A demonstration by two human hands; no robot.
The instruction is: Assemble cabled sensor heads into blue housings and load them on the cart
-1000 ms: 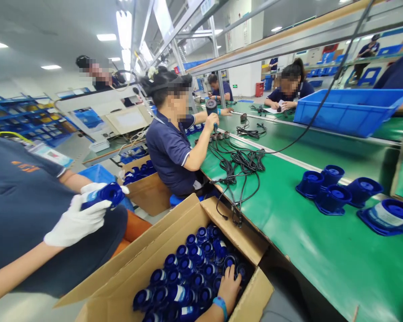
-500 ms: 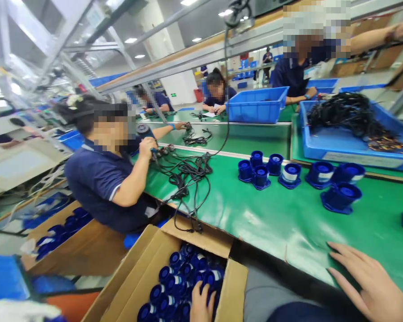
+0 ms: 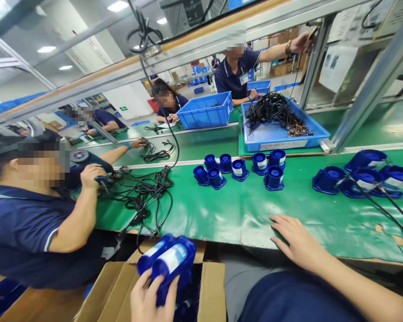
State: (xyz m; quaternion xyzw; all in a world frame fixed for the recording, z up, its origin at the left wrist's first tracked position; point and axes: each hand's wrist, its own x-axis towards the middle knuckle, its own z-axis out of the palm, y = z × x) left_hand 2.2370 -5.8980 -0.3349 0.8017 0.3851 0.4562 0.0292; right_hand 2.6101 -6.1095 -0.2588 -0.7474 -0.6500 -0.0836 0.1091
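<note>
My left hand (image 3: 149,297) is closed around a few shiny blue plastic housings (image 3: 173,259) with white labels, raised over an open cardboard box (image 3: 213,290). More blue parts lie inside that box, mostly hidden by the hand. My right hand (image 3: 297,239) rests near the front edge of the green mat (image 3: 235,214), fingers stretched out, holding nothing. Beyond it, several matching housings (image 3: 239,170) stand upright on the mat. Further right is another group of blue housings (image 3: 329,180), some with black cables.
At the left, a co-worker (image 3: 30,214) holds a dark tool beside tangled black cables (image 3: 147,192). A blue tray (image 3: 285,142) of cables and a blue bin (image 3: 204,112) stand at the back. A metal post (image 3: 366,80) rises at right; a cable hangs overhead.
My left hand has come up out of the box with blue housings in it. My view has swung right, bringing the cabled housings into sight. The right hand still lies on the mat.
</note>
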